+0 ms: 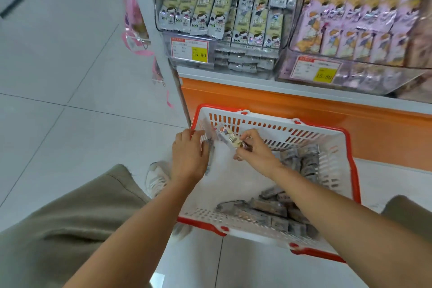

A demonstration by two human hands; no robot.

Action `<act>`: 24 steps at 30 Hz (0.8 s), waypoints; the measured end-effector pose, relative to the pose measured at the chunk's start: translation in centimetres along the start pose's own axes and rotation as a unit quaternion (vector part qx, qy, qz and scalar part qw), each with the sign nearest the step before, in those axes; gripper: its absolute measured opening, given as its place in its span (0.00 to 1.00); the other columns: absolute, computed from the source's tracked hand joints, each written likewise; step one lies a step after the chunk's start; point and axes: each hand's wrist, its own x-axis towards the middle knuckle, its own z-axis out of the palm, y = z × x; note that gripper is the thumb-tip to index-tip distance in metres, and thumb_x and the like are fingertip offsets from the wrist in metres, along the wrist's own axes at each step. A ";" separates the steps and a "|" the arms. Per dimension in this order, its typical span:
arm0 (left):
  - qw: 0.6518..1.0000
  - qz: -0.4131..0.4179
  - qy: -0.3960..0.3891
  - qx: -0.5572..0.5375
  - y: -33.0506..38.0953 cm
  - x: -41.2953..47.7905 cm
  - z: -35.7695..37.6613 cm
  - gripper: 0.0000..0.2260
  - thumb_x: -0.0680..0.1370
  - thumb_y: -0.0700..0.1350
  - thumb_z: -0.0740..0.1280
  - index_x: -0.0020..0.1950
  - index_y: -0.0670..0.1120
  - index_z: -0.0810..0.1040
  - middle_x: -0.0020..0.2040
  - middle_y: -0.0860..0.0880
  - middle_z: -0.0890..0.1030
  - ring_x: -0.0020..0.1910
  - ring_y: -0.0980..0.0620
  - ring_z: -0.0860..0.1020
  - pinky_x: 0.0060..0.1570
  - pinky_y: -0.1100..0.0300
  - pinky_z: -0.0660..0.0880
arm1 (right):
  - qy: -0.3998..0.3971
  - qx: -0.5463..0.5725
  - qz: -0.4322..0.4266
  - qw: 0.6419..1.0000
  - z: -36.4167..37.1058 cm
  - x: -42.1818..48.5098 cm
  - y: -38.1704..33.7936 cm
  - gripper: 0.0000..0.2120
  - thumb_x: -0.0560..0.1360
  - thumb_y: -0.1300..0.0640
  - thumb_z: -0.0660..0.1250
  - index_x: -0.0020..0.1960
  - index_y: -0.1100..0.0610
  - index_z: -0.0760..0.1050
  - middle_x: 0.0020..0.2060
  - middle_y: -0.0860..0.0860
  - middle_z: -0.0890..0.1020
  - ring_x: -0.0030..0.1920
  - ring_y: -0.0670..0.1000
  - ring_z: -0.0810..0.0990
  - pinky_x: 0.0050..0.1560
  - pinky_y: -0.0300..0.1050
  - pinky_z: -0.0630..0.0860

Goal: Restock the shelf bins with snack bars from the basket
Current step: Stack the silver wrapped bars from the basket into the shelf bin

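Note:
A white basket with a red rim (275,124) stands on the floor below the shelf. Several grey-wrapped snack bars (268,208) lie in its near and right parts. My right hand (253,151) holds one snack bar (230,138) over the basket's far left corner. My left hand (188,154) is curled around more bars (210,147) at the basket's left edge; most of them are hidden under the hand. Above, a clear bin (224,54) holds several upright grey and yellow bars. A second clear bin (350,65) to its right holds pink-wrapped bars.
An orange panel (304,112) runs under the white shelf edge. Price tags (189,50) hang on the bin fronts. Pink packets (131,7) hang on the shelf's left end. Grey floor tiles spread to the left. My knees in olive trousers (70,217) flank the basket.

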 end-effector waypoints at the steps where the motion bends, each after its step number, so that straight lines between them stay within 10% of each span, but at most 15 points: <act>1: 0.994 -0.044 -0.029 -0.097 1.2 -0.1 -0.8 0.14 0.82 0.48 0.58 0.62 0.45 0.77 0.60 0.44 0.78 0.59 0.46 0.74 0.59 0.52 0.70 | 0.003 0.006 -0.020 1.000 0.0 -0.6 -1.2 0.14 0.76 0.65 0.65 0.55 0.54 0.63 0.56 0.56 0.77 0.48 0.57 0.83 0.53 0.51 0.80; 4: 0.917 -0.140 -0.104 -0.358 4.3 -0.4 -2.8 0.14 0.81 0.54 0.61 0.55 0.46 0.78 0.53 0.47 0.82 0.54 0.48 0.79 0.57 0.53 0.72 | 0.021 0.007 -0.085 0.996 -0.3 -2.6 -4.8 0.15 0.75 0.66 0.67 0.55 0.54 0.65 0.52 0.52 0.78 0.49 0.57 0.81 0.54 0.55 0.78; 10: 0.872 -0.153 -0.026 -0.465 8.7 0.4 -6.6 0.15 0.75 0.48 0.71 0.58 0.41 0.78 0.52 0.43 0.83 0.50 0.47 0.81 0.45 0.58 0.74 | 0.036 -0.030 -0.192 0.980 -2.1 -5.3 -10.9 0.15 0.75 0.65 0.69 0.57 0.56 0.67 0.50 0.50 0.78 0.48 0.53 0.81 0.51 0.57 0.77; 16: 0.876 -0.111 0.054 -0.466 11.8 2.0 -11.3 0.17 0.72 0.50 0.73 0.56 0.43 0.77 0.45 0.42 0.82 0.45 0.43 0.81 0.53 0.41 0.78 | 0.091 -0.124 -0.287 0.945 -5.5 -6.1 -15.6 0.10 0.77 0.61 0.66 0.57 0.52 0.72 0.53 0.45 0.79 0.52 0.43 0.79 0.54 0.44 0.78; 24: 0.934 -0.030 0.081 -0.348 15.5 6.1 -16.5 0.20 0.77 0.51 0.70 0.66 0.44 0.76 0.53 0.49 0.82 0.50 0.48 0.81 0.57 0.50 0.77 | 0.264 -0.308 -0.311 0.860 -11.3 -2.6 -20.3 0.19 0.76 0.59 0.65 0.67 0.53 0.70 0.71 0.51 0.68 0.72 0.52 0.63 0.72 0.55 0.60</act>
